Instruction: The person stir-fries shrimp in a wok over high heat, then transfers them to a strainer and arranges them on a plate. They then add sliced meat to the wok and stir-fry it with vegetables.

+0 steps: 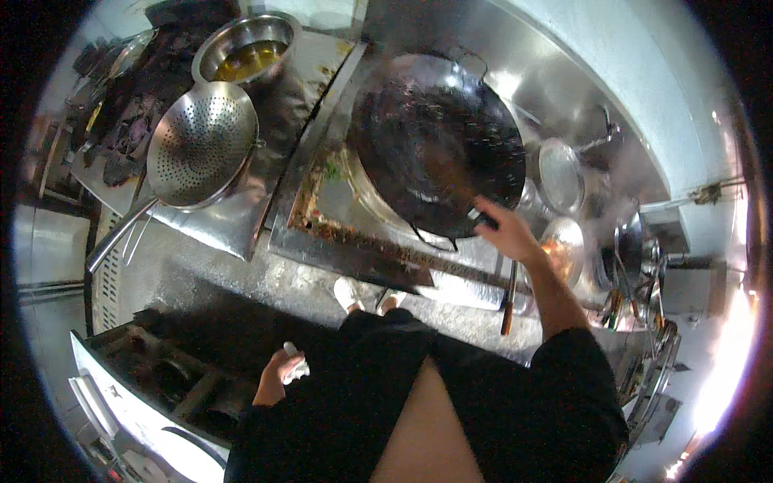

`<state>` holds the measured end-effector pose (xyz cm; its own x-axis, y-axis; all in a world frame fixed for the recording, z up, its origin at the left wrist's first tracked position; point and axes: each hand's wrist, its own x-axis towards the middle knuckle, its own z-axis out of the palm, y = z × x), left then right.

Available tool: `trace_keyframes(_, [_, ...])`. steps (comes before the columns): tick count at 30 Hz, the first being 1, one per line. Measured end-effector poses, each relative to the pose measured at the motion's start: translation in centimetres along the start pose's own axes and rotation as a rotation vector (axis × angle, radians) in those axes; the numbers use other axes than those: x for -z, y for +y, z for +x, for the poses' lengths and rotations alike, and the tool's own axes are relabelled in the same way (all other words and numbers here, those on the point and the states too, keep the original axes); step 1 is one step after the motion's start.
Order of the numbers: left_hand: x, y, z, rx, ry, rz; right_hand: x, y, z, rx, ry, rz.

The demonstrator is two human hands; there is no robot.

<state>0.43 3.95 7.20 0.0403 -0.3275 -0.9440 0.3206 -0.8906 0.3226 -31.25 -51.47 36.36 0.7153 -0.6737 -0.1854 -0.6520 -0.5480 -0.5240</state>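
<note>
A large black wok (416, 108) sits on the steel range, and its inside looks wet and shiny. Over its near right rim, my right hand (513, 235) grips a short black-and-white handle (483, 218). A brown blur lies in the wok beyond that handle; whether it is the tool's head cannot be made out. Low on the left, beside my body, my left hand (279, 373) holds a crumpled white cloth or tissue (296, 371), well apart from the wok.
A perforated steel strainer (202, 145) rests on the left counter, its handle jutting over the edge. Behind it stands a metal bowl (247, 30) with yellow oil. Food scraps line the range's tray (314, 211). Ladles and a steaming pan (628, 241) are at right.
</note>
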Motion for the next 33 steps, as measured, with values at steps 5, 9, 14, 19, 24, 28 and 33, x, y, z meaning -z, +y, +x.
trace_keyframes(5, [-1.6, 0.6, -0.2, 0.030, 0.067, -0.137, -1.8, 2.4, 15.8, -0.294, -0.239, -0.811])
trace_keyframes(9, [-3.2, 8.5, -6.1, -0.190, -0.151, -0.387, -6.2, 4.9, 27.6, -0.230, 0.440, -0.087])
trace_keyframes(14, [-7.0, 16.3, -8.7, -0.273, -0.312, -0.501, -9.3, -7.7, 21.0, -0.071, -0.017, 0.286])
trace_keyframes(19, [-8.5, 19.1, -9.2, -0.386, -0.417, -0.565, -0.6, 0.9, 8.4, -0.068, -0.611, -0.607])
trace_keyframes(24, [-9.8, 19.7, -9.9, -0.422, -0.391, -0.552, 1.1, 8.6, 16.6, -0.314, -0.430, -0.974])
trace_keyframes(28, [-13.0, 23.2, -9.9, -0.355, -0.543, -0.551, -6.5, 2.1, 22.2, -0.414, -0.106, 0.399])
trace_keyframes(33, [-17.9, 27.7, -9.7, -0.248, -0.657, -0.721, -3.4, -15.2, 14.6, -0.279, -0.475, 0.276])
